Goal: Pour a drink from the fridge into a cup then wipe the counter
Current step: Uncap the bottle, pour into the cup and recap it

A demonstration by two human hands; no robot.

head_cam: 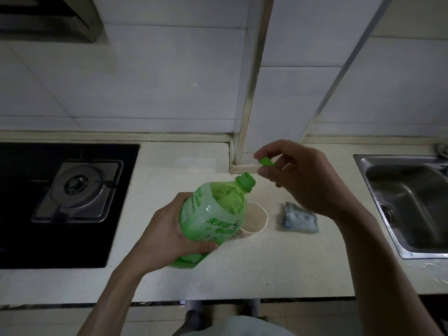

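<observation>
Fingers point(261, 154) of the right hand point(308, 178) pinch the small green cap point(266, 162) between thumb and forefinger, just up and to the right of the open bottle mouth point(246, 181) and clear of it. The left hand point(169, 234) wraps the green bottle point(213, 214) low on its body, fingers curled round the label. The bottle leans, base low toward the person, neck rising away and to the right. And there is the target: the paper cup point(254, 218) stands on the surface point(184, 166) just right of the bottle, partly hidden behind it, below the mouth. So the left hand is the one placed to tip the neck down to the rim. Pale green drink shows in the bottle, though how full is hard to say; the cup looks empty. A blue cloth point(299, 218) lies beside the cup, between it and the sink point(407, 202).
</observation>
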